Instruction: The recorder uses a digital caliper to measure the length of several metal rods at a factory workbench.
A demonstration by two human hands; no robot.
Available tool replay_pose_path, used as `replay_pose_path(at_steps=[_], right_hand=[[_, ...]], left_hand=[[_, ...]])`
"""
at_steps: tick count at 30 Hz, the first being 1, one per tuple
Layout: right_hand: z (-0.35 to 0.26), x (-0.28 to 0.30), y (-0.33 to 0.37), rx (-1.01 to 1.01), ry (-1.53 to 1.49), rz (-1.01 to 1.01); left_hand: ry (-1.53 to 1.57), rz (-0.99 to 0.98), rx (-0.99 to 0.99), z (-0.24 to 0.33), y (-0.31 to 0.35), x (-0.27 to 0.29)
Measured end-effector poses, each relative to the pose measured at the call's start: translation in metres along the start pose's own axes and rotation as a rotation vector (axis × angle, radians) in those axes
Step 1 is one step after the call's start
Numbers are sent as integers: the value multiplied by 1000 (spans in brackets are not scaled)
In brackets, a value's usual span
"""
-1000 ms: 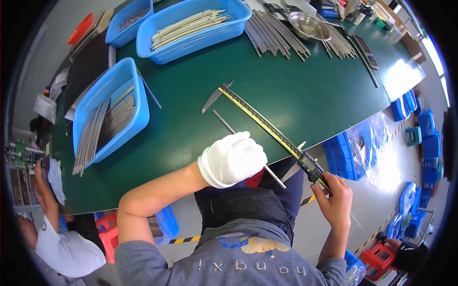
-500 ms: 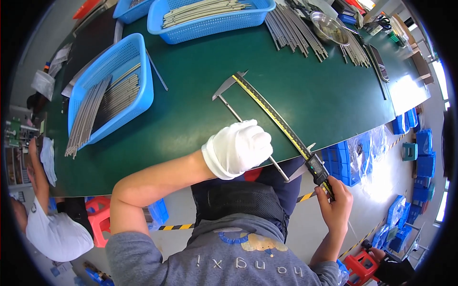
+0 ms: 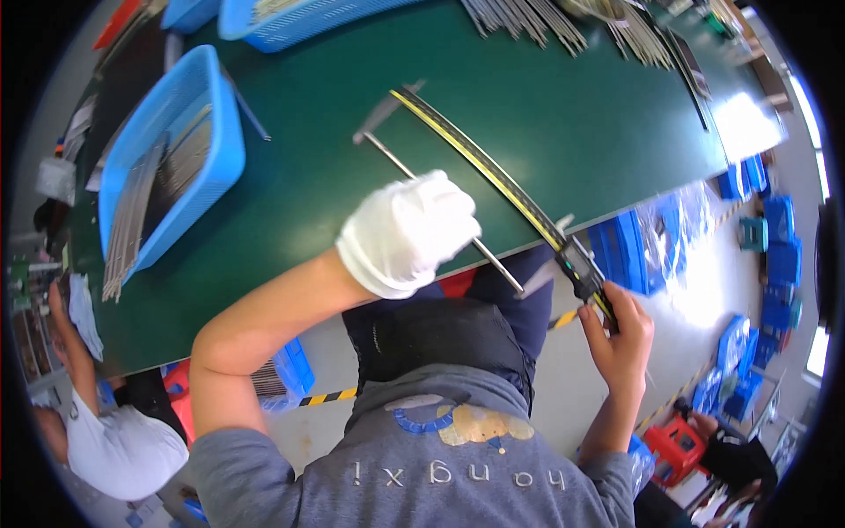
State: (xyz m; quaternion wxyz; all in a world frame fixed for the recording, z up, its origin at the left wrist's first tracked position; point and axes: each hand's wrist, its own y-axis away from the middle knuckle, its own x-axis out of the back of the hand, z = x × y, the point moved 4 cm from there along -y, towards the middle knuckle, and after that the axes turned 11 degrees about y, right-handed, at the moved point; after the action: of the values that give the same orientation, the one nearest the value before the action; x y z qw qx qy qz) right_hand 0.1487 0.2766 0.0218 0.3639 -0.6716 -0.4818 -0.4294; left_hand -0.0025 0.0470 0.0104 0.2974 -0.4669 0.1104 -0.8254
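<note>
My left hand point(image 3: 409, 231), in a white glove, is closed around the middle of a thin metal rod point(image 3: 497, 267). A long digital caliper point(image 3: 493, 169) with a yellow-edged scale lies slantwise alongside the rod, its jaws spread wide. The rod's far end meets the fixed jaw; its near end is at the sliding jaw, close to my lap, though blur hides whether it touches. My bare right hand point(image 3: 623, 339) grips the caliper's near end, just behind the dark display unit, with thumb and fingers around the beam.
On the green table point(image 3: 290, 211), a blue basket point(image 3: 231, 141) of rods stands at left and another blue basket point(image 3: 308, 28) at the far edge. Loose rods point(image 3: 528, 25) lie far right. Blue crates point(image 3: 620, 255) sit beyond the right edge. A person point(image 3: 123, 449) is at left.
The view has shifted, so table, baskets and hands appear higher and mostly farther left. Both hands keep their holds on the rod and the caliper.
</note>
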Motion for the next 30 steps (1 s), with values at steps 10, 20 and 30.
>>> replay_pose_path(at_steps=[10, 20, 30], right_hand=[[-10, -3, 3, 85, 57, 59], [-5, -6, 9, 86, 56, 48], [-3, -10, 10, 59, 83, 78]], left_hand=[[23, 50, -56, 2, -5, 9], [-23, 58, -49, 2, -4, 9], [-4, -3, -14, 5, -7, 13]])
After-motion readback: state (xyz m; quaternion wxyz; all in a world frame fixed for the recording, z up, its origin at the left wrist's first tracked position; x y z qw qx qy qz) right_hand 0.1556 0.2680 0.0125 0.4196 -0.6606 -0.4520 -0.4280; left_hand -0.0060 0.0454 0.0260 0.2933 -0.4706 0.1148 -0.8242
